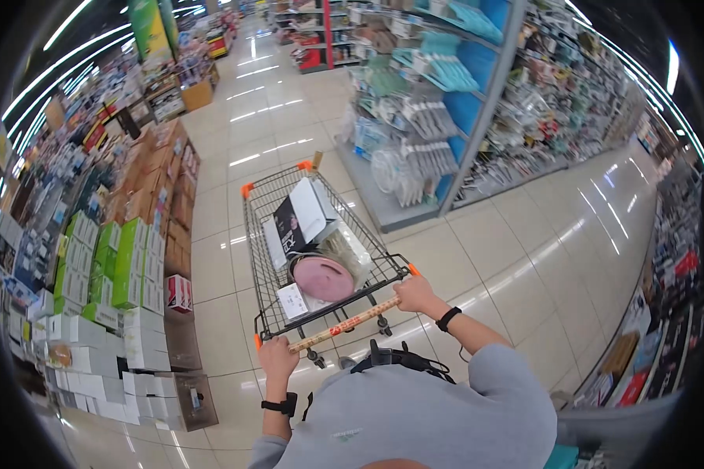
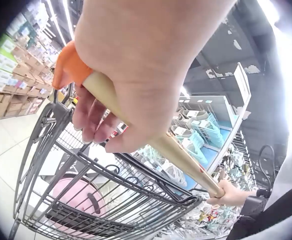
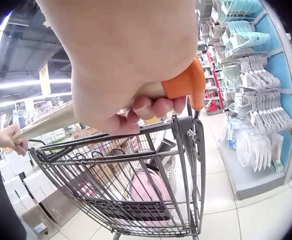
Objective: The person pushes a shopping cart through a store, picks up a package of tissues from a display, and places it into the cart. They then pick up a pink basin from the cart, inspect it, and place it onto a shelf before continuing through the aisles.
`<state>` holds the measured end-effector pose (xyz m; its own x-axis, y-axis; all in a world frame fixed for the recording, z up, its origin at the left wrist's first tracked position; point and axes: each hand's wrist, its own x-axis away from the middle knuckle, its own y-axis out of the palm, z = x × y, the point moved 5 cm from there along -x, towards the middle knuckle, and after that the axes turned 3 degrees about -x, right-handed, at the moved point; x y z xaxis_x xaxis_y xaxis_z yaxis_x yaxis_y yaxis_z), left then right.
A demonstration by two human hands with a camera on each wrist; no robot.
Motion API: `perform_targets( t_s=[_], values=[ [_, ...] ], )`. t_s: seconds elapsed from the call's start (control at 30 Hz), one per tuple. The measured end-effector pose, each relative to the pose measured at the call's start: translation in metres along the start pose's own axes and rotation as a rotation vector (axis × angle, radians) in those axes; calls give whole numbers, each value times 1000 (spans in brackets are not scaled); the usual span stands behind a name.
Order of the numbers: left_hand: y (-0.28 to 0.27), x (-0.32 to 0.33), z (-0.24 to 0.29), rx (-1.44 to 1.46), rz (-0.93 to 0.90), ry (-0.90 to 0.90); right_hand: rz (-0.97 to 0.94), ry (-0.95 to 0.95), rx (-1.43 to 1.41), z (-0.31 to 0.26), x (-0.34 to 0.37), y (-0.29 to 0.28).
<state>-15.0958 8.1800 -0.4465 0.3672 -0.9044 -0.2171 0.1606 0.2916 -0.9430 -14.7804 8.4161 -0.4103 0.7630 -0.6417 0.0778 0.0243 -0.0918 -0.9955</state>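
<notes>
A wire shopping cart (image 1: 252,234) with orange corner caps stands in front of the person. The left hand (image 1: 278,359) grips the left end of its pale handlebar (image 1: 348,324); in the left wrist view the fingers (image 2: 88,122) curl under the bar beside the orange cap. At the bar's other end the right hand (image 1: 416,295) grips it, fingers (image 3: 161,107) wrapped round next to the orange end piece. Inside the cart lie a round pink lidded item (image 1: 323,279), a black and white box (image 1: 314,211) and a small white box (image 1: 292,301).
Shelves of hangers (image 1: 430,117) stand to the right of the cart, on a grey base (image 1: 399,215). Stacked green and white boxes (image 1: 129,262) and brown cartons (image 1: 156,164) line the left. A tiled aisle (image 1: 266,102) runs ahead between them.
</notes>
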Motion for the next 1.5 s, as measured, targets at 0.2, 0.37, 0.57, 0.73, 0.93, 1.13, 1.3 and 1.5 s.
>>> perform_targets(
  t_s=[0.2, 0.37, 0.57, 0.73, 0.93, 1.13, 1.3, 1.5],
  values=[
    [17, -109, -47, 17, -42, -25, -14, 12, 11, 20, -121, 4],
    [29, -200, -91, 14, -38, -44, -15, 19, 14, 32, -220, 3],
    [40, -306, -144, 7, -7, -31, 78, -20, -21, 41, -344, 3],
    [58, -406, -189, 24, -1, -34, 81, -35, -26, 56, -458, -2],
    [84, -528, -223, 51, 1, -37, 69, -69, -21, 93, -588, -17],
    [110, -648, -262, 51, 6, -46, 22, -38, -2, 117, -712, -35],
    [123, -753, -294, 38, 13, -35, 96, -22, 12, 146, -816, -33],
    [140, -881, -331, 83, 33, 0, 113, -20, 8, 171, -935, -47]
  ],
)
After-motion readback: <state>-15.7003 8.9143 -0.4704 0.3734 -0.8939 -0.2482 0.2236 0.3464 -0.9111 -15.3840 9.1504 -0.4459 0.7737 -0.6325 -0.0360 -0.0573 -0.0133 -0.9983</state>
